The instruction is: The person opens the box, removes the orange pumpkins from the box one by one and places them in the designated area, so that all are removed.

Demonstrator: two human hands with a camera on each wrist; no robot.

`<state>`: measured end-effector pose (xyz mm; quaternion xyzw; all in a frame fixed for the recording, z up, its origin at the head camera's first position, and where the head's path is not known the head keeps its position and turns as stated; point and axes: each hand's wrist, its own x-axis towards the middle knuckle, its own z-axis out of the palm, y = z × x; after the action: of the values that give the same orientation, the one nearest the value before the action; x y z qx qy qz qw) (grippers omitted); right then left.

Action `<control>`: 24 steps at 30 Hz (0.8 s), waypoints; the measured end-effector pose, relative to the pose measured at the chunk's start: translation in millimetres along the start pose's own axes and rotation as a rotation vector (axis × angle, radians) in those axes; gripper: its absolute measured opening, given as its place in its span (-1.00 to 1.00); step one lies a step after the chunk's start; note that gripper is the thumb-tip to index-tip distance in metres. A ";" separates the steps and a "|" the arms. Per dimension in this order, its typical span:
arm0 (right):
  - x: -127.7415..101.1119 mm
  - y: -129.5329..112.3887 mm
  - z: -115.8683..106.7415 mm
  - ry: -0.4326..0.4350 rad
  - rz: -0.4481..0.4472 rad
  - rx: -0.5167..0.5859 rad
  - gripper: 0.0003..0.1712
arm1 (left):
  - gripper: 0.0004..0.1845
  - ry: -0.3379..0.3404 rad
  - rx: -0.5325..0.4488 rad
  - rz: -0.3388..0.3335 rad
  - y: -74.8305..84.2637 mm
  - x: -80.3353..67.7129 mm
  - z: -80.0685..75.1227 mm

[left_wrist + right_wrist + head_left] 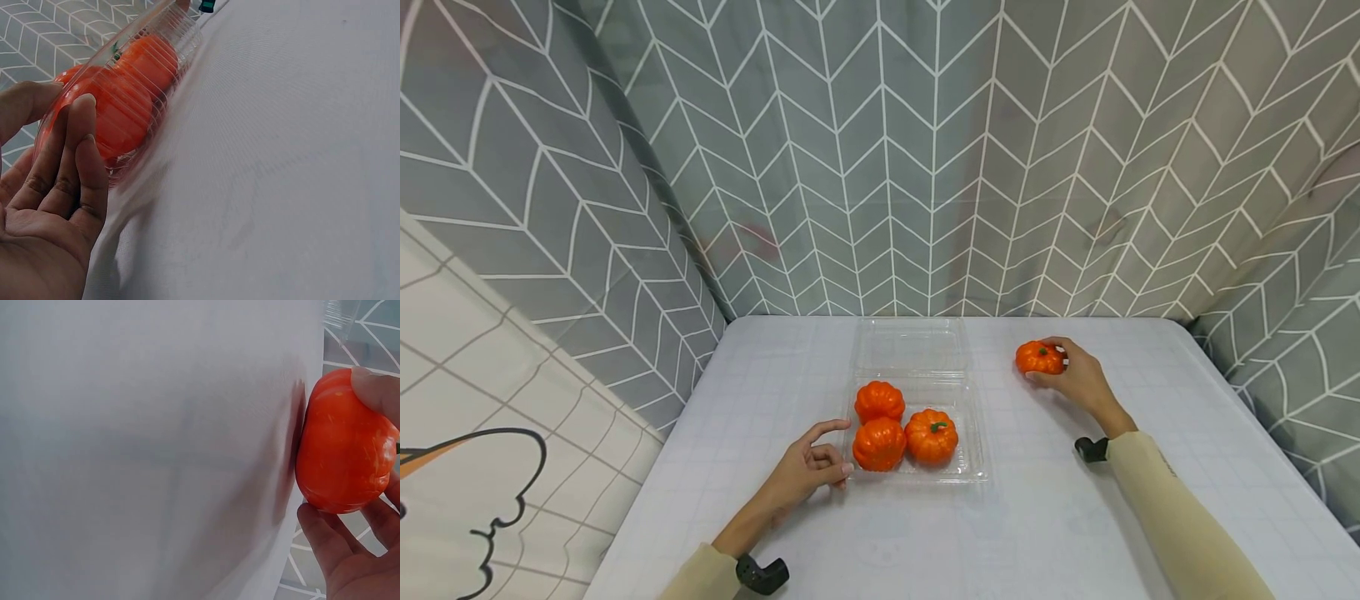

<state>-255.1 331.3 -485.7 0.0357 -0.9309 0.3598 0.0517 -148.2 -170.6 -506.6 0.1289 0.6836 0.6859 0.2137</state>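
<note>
A clear plastic clamshell tray (973,454) lies open at the table's middle and holds three small orange pumpkins (931,436). My left hand (811,467) rests at the tray's left edge, its fingers (87,144) touching the clear wall (178,47) with the pumpkins (125,106) behind it. At the far right of the table my right hand (1075,375) grips a fourth orange pumpkin (1040,357) that still sits on the table. In the right wrist view the thumb and fingers (331,540) curl round this pumpkin (344,447).
The white table (1045,533) is hemmed in by a grey chevron curtain (925,158) at the back and both sides. The tray's open lid (910,343) lies flat behind the pumpkins. The table's left edge falls away near my left arm.
</note>
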 end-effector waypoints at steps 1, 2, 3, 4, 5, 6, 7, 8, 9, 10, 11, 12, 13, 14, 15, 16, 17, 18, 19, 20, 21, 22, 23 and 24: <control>0.2 -0.3 -0.1 -0.001 0.000 0.001 -0.14 | -0.19 0.001 -0.002 -0.001 0.0 -0.1 0.2; 0.3 -0.5 -0.2 -0.003 0.002 0.001 -0.13 | -0.19 0.000 -0.003 -0.001 0.0 -0.1 0.2; 0.5 -0.7 -0.3 -0.006 0.004 0.002 -0.13 | -0.19 0.000 -0.005 -0.001 0.1 -0.1 0.3; 0.4 -0.9 -0.5 -0.009 0.004 0.001 -0.13 | -0.20 -0.001 -0.006 0.001 0.2 -0.2 0.3; 0.3 -1.2 -0.7 -0.013 0.007 0.001 -0.13 | -0.20 -0.001 -0.007 0.002 0.2 -0.2 0.3; 0.1 -1.4 -0.8 -0.014 0.008 0.001 -0.13 | -0.20 -0.002 -0.008 0.002 0.3 -0.2 0.4; -0.1 -1.6 -1.0 -0.015 0.008 0.001 -0.13 | -0.20 -0.003 -0.009 0.003 0.3 -0.2 0.4; -0.4 -1.7 -1.1 -0.016 0.008 0.002 -0.13 | -0.20 -0.003 -0.010 0.004 0.3 -0.2 0.4; -0.7 -1.8 -1.2 -0.016 0.005 0.002 -0.13 | -0.20 -0.003 -0.011 0.004 0.4 -0.3 0.4; -1.1 -2.2 -1.3 -0.015 0.005 0.003 -0.13 | -0.20 -0.003 -0.011 0.004 0.4 -0.3 0.5; -1.5 -2.5 -1.4 -0.015 0.004 0.005 -0.13 | -0.20 -0.003 -0.011 0.004 0.4 -0.3 0.4; -1.8 -2.7 -1.4 -0.015 0.003 0.007 -0.14 | -0.20 -0.004 -0.011 0.005 0.3 -0.3 0.4; -2.1 -3.1 -1.4 -0.017 -0.001 0.006 -0.14 | -0.20 -0.004 -0.011 0.008 0.2 -0.3 0.4; -2.4 -3.4 -1.5 -0.018 -0.002 0.010 -0.15 | -0.20 -0.005 -0.010 0.012 0.1 -0.3 0.3; -2.7 -3.7 -1.7 -0.021 -0.003 0.014 -0.15 | -0.20 -0.007 -0.008 0.017 0.1 -0.3 0.3; -3.0 -4.0 -2.0 -0.023 -0.001 0.019 -0.15 | -0.21 -0.008 -0.006 0.023 0.0 -0.2 0.3; -3.3 -4.3 -2.2 -0.027 -0.002 0.021 -0.16 | -0.21 -0.010 -0.004 0.029 -0.1 -0.1 0.3; -3.5 -4.4 -2.4 -0.030 0.000 0.023 -0.15 | -0.21 -0.012 -0.005 0.034 -0.2 0.0 0.3; -3.8 -4.6 -2.7 -0.035 0.002 0.026 -0.15 | -0.21 -0.014 -0.005 0.038 -0.2 0.0 0.3; -4.1 -4.9 -2.9 -0.039 0.006 0.030 -0.14 | -0.22 -0.016 -0.005 0.041 -0.2 0.1 0.4; -4.3 -5.2 -3.2 -0.042 0.006 0.030 -0.14 | -0.22 -0.016 -0.005 0.042 -0.2 0.2 0.4; -4.5 -5.6 -3.4 -0.044 0.007 0.029 -0.14 | -0.22 -0.018 -0.006 0.042 -0.2 0.3 0.5; -4.6 -5.9 -3.7 -0.045 0.006 0.028 -0.13 | -0.22 -0.020 -0.007 0.042 -0.2 0.3 0.5; -4.8 -6.6 -4.1 -0.045 0.002 0.026 -0.13 | -0.22 -0.020 -0.010 0.042 0.0 0.2 0.6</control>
<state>-249.4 329.3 -478.9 0.0436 -0.9272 0.3709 0.0300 -148.1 -170.0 -506.6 0.1491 0.6753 0.6922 0.2066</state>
